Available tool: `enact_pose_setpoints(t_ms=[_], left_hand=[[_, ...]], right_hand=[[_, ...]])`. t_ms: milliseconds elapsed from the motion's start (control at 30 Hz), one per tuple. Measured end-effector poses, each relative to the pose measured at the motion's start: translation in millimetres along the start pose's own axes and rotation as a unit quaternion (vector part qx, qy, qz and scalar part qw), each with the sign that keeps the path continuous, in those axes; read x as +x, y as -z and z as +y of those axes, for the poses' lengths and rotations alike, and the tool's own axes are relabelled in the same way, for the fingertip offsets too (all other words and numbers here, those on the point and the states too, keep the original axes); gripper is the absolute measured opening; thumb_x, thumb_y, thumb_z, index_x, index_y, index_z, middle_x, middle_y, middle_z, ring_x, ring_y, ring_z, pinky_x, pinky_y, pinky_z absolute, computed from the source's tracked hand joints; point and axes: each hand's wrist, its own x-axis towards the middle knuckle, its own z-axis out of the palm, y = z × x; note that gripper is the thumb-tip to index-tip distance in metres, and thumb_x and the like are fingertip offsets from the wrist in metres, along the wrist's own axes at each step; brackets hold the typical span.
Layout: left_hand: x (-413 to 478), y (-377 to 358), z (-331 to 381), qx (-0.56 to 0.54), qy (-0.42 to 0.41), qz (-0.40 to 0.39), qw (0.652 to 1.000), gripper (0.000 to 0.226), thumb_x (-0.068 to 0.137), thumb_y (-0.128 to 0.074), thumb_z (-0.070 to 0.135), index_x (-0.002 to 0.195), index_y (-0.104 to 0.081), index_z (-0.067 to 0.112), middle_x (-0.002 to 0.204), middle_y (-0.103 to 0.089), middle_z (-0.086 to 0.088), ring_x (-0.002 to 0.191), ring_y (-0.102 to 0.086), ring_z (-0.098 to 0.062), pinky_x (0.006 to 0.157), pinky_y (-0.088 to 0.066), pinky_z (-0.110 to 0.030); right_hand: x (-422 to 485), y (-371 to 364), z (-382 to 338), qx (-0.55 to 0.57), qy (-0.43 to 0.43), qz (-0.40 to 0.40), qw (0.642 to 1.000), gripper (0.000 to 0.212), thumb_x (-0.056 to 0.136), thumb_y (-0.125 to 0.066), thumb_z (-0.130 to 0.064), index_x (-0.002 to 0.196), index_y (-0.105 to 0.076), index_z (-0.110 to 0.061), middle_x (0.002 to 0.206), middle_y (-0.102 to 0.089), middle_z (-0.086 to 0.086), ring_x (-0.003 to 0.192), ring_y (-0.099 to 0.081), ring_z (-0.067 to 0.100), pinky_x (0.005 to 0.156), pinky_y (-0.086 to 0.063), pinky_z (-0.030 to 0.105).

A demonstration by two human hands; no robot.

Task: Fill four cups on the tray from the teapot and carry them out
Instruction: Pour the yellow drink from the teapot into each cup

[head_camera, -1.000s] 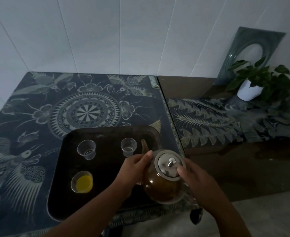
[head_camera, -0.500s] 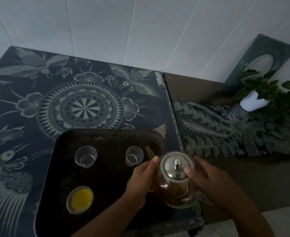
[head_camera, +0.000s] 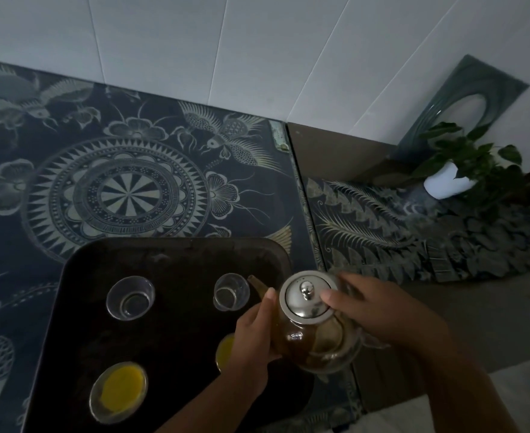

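Observation:
A dark tray (head_camera: 176,254) lies on the patterned table. Two clear cups stand at its far side, one on the left (head_camera: 130,297) and one on the right (head_camera: 231,292), both looking empty. A cup of yellow tea (head_camera: 118,391) sits at the near left. Another yellow-filled cup (head_camera: 225,350) shows partly behind my left hand. The glass teapot (head_camera: 315,332) with amber tea and a steel lid hovers over the tray's right edge, its spout toward the far right cup. My left hand (head_camera: 252,335) steadies the pot's side. My right hand (head_camera: 379,310) grips the pot, fingers on the lid.
The dark blue table (head_camera: 126,195) with white ornament runs to a white wall. To the right a lower surface carries a patterned cloth (head_camera: 398,226), a potted plant in a white pot (head_camera: 448,182) and a leaning green panel (head_camera: 463,101).
The view has shifted, so the tray appears closer and larger. The teapot has come more upright, and a second yellow-filled cup now shows behind my left hand.

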Motion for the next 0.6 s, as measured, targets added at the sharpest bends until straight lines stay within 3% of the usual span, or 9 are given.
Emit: enact_pose_setpoints(t_ms=[133,233,300,367,433,500,600], left_hand=[[2.1,0.3,2.8,-0.006,0.003,0.008,1.000,0.038,0.102,-0.051,0.054,0.112,-0.077,0.028,0.106,-0.083,0.001,0.099,-0.079,-0.019,0.099,-0.058,-0.057],[3.4,2.8,5.1,-0.012,0.008,0.014,1.000,0.040,0.101,-0.051,0.055,0.116,-0.076,0.028,0.108,-0.082,0.000,0.105,-0.077,-0.021,0.099,-0.058,-0.057],[4.7,3.6,5.5,-0.013,0.009,0.011,1.000,0.041,0.101,-0.051,0.056,0.117,-0.076,0.028,0.110,-0.082,-0.001,0.107,-0.077,-0.021,0.100,-0.057,-0.058],[4.7,4.0,6.5,-0.020,0.010,0.016,1.000,0.040,0.101,-0.052,0.055,0.116,-0.076,0.028,0.110,-0.082,-0.002,0.106,-0.077,-0.022,0.100,-0.057,-0.057],[4.5,3.1,6.6,-0.031,0.015,0.017,0.999,0.039,0.100,-0.053,0.055,0.115,-0.076,0.027,0.110,-0.082,-0.002,0.107,-0.077,-0.023,0.101,-0.057,-0.058],[4.0,1.2,5.2,-0.042,0.024,0.026,0.998,0.039,0.099,-0.055,0.055,0.116,-0.076,0.027,0.108,-0.082,-0.001,0.106,-0.077,-0.023,0.100,-0.057,-0.057],[3.0,-1.6,1.7,-0.053,0.038,0.038,0.997,0.039,0.098,-0.057,0.055,0.117,-0.075,0.026,0.105,-0.083,0.001,0.103,-0.077,-0.023,0.098,-0.059,-0.057]], right_hand=[[8.1,2.7,-3.9,-0.003,-0.003,-0.005,1.000,0.079,0.083,-0.050,-0.075,0.148,-0.044,-0.030,0.142,-0.058,-0.006,0.125,-0.055,0.011,0.102,-0.043,0.033],[11.6,4.5,-8.8,-0.025,-0.003,-0.010,1.000,0.093,0.074,-0.048,-0.084,0.148,-0.043,-0.028,0.144,-0.056,-0.002,0.127,-0.054,0.015,0.105,-0.043,0.040],[14.4,4.1,-11.5,-0.030,-0.005,-0.011,0.999,0.106,0.064,-0.045,-0.092,0.148,-0.043,-0.029,0.145,-0.055,-0.004,0.125,-0.054,0.013,0.101,-0.045,0.035],[15.5,3.5,-15.5,-0.033,0.001,-0.015,0.999,0.082,0.080,-0.051,-0.078,0.144,-0.048,-0.027,0.133,-0.058,-0.011,0.108,-0.054,0.004,0.082,-0.041,0.018],[17.0,4.9,-18.0,-0.025,0.001,-0.014,1.000,0.057,0.091,-0.053,-0.060,0.138,-0.054,-0.028,0.116,-0.060,-0.014,0.096,-0.053,-0.002,0.072,-0.036,0.014],[18.9,6.6,-18.3,-0.026,-0.005,-0.018,0.999,0.052,0.090,-0.055,-0.059,0.133,-0.057,-0.030,0.111,-0.063,-0.014,0.104,-0.058,0.004,0.075,-0.039,0.019],[21.3,10.5,-20.3,-0.039,-0.024,-0.028,0.999,0.055,0.089,-0.056,-0.061,0.135,-0.056,-0.029,0.130,-0.063,-0.006,0.109,-0.054,0.009,0.087,-0.039,0.028]])
